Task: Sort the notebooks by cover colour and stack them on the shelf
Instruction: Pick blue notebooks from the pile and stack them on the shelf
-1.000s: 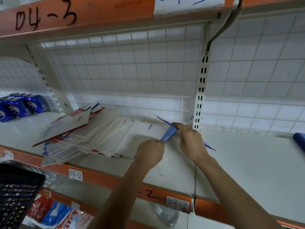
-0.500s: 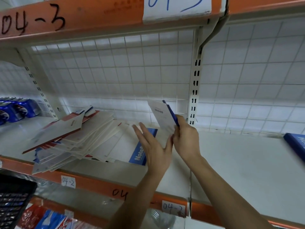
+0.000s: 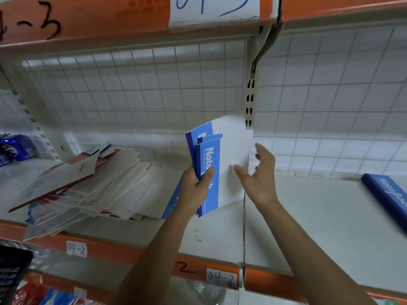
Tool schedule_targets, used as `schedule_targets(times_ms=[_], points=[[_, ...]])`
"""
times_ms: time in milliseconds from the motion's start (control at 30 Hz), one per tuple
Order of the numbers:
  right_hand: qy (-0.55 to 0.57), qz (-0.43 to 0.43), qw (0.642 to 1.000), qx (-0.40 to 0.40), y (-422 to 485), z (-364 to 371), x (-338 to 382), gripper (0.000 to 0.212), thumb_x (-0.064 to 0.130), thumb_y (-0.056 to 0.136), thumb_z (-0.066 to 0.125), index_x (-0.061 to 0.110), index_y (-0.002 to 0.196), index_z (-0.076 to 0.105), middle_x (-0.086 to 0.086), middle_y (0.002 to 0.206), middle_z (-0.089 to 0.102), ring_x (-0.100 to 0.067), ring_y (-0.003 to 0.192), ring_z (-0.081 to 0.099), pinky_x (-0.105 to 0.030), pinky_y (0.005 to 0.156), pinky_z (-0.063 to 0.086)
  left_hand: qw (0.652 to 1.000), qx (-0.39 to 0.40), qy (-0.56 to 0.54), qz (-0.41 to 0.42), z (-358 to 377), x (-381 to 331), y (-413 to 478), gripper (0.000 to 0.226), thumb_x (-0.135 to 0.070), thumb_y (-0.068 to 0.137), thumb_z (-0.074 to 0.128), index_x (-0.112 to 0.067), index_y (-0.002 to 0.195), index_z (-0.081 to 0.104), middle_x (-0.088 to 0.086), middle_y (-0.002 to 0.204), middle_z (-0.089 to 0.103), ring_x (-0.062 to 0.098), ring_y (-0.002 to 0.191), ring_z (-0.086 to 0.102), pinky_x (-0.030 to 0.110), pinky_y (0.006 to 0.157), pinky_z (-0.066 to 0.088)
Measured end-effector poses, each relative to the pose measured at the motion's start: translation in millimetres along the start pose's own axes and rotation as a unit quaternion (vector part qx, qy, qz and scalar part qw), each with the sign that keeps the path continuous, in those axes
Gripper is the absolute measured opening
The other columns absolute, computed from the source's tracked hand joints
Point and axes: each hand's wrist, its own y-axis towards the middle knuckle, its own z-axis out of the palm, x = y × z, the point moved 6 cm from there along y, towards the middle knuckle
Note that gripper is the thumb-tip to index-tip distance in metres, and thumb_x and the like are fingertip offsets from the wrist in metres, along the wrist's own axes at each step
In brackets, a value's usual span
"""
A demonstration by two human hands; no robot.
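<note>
My left hand (image 3: 196,190) grips a few blue-and-white notebooks (image 3: 222,161) by their blue spine edge and holds them upright above the white shelf (image 3: 319,227). Just right of them my right hand (image 3: 258,175) is spread, fingers straight, its fingertips at the white cover; whether they touch it I cannot tell. A messy pile of notebooks (image 3: 83,186) with red, blue and white covers lies on the shelf to the left. Another blue notebook (image 3: 174,201) lies flat behind my left hand. At the far right of the shelf sits a stack of blue notebooks (image 3: 389,199).
A wire grid back panel (image 3: 154,95) and a slotted upright (image 3: 250,102) close off the back. An orange shelf beam (image 3: 132,18) runs overhead, another (image 3: 123,254) along the front edge with "04-2" labels. Blue packs (image 3: 13,148) stand far left. A black crate (image 3: 11,274) sits low left.
The notebooks passed from my right hand to my left hand and now stand upright with the blue covers facing me. My right hand let go and opened beside them.
</note>
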Motion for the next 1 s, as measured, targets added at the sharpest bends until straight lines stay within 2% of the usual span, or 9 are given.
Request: schedule_targets(times_ms=[67,167,233,433,567,667,800,933,1000], points=[[0.027,0.039,0.998,0.029,3.6,-2.4,-8.2,0.072,0.018,0.080,0.072,0.017,0.140,0.033,0.012,0.132,0.038,-0.006,0.122,0.040,-0.025,0.103,0.034,0.999,-0.016,-0.026,0.034,-6.3,-3.4,-0.3,0.019,-0.015,0.090,0.062,-0.032,0.096,0.055,-0.006,0.097,0.066,0.012,0.090,0.065,0.028,0.078,0.055],[0.105,0.090,0.982,0.126,-3.0,8.6,-20.5,0.042,0.015,0.083,0.068,0.014,0.122,0.051,0.001,0.120,0.061,-0.011,0.104,0.060,-0.024,0.083,0.051,0.995,-0.076,-0.029,0.066,-12.4,0.0,-5.1,0.028,-0.018,0.084,0.069,-0.033,0.097,0.051,-0.013,0.093,0.063,-0.001,0.080,0.063,0.015,0.067,0.052],[0.116,0.083,0.981,0.131,-9.8,12.0,-25.6,0.027,0.009,0.085,0.065,0.016,0.110,0.057,0.002,0.108,0.066,-0.007,0.090,0.064,-0.015,0.069,0.050,0.990,-0.114,-0.011,0.076,-13.2,5.7,-12.4,0.024,-0.023,0.083,0.067,-0.035,0.093,0.049,-0.016,0.085,0.062,-0.004,0.071,0.061,0.013,0.061,0.050],[0.110,0.070,0.989,0.067,-23.5,16.6,-38.4,0.029,-0.001,0.087,0.053,0.027,0.090,0.057,-0.001,0.094,0.065,-0.015,0.082,0.057,-0.033,0.079,0.047,0.988,-0.149,0.010,0.040,-1.6,20.9,-28.0,0.013,-0.023,0.095,0.053,-0.020,0.103,0.043,-0.013,0.082,0.059,-0.004,0.063,0.059,0.015,0.054,0.049],[0.087,0.065,0.993,0.044,-22.6,14.7,-38.4,0.025,-0.001,0.089,0.050,0.023,0.084,0.052,-0.005,0.076,0.052,-0.014,0.068,0.042,-0.029,0.068,0.039,0.992,-0.123,0.027,-0.001,1.5,25.1,-22.7,0.011,-0.014,0.099,0.043,-0.022,0.092,0.038,-0.001,0.084,0.057,0.013,0.068,0.054,0.029,0.060,0.047],[0.025,0.090,0.994,0.059,-31.0,16.2,-53.0,0.018,0.006,0.094,0.045,0.015,0.079,0.045,-0.001,0.069,0.043,-0.013,0.065,0.039,-0.029,0.065,0.036,0.990,-0.074,0.100,-0.063,6.1,46.9,-26.3,0.017,-0.011,0.099,0.038,-0.018,0.085,0.031,0.011,0.089,0.050,0.019,0.073,0.047,0.028,0.060,0.039],[-0.011,0.079,0.996,0.030,-35.1,7.6,-48.4,0.027,0.007,0.097,0.042,0.018,0.073,0.034,0.004,0.065,0.037,-0.009,0.059,0.035,-0.020,0.058,0.033,0.989,-0.023,0.138,-0.048,11.0,44.9,-28.3,0.001,-0.014,0.100,0.032,-0.013,0.101,0.032,0.006,0.088,0.044,0.022,0.085,0.044,0.030,0.074,0.035],[-0.043,0.049,0.998,-0.014,-32.7,-22.3,-35.5,0.032,0.003,0.094,0.044,0.024,0.072,0.036,0.006,0.063,0.040,-0.007,0.057,0.037,-0.016,0.052,0.031,0.997,-0.013,0.070,-0.027,30.7,28.5,-33.5,0.019,-0.002,0.097,0.035,-0.011,0.114,0.033,0.004,0.092,0.052,0.015,0.068,0.049,0.015,0.055,0.040],[-0.046,0.049,0.997,-0.036,-31.4,-45.2,-31.7,0.024,0.003,0.093,0.046,0.024,0.081,0.042,0.008,0.069,0.046,-0.004,0.062,0.043,-0.011,0.055,0.034,0.998,0.013,0.060,-0.010,49.8,26.3,-35.9,0.039,0.003,0.091,0.038,-0.011,0.127,0.029,0.004,0.109,0.056,0.018,0.085,0.059,0.022,0.068,0.051]])
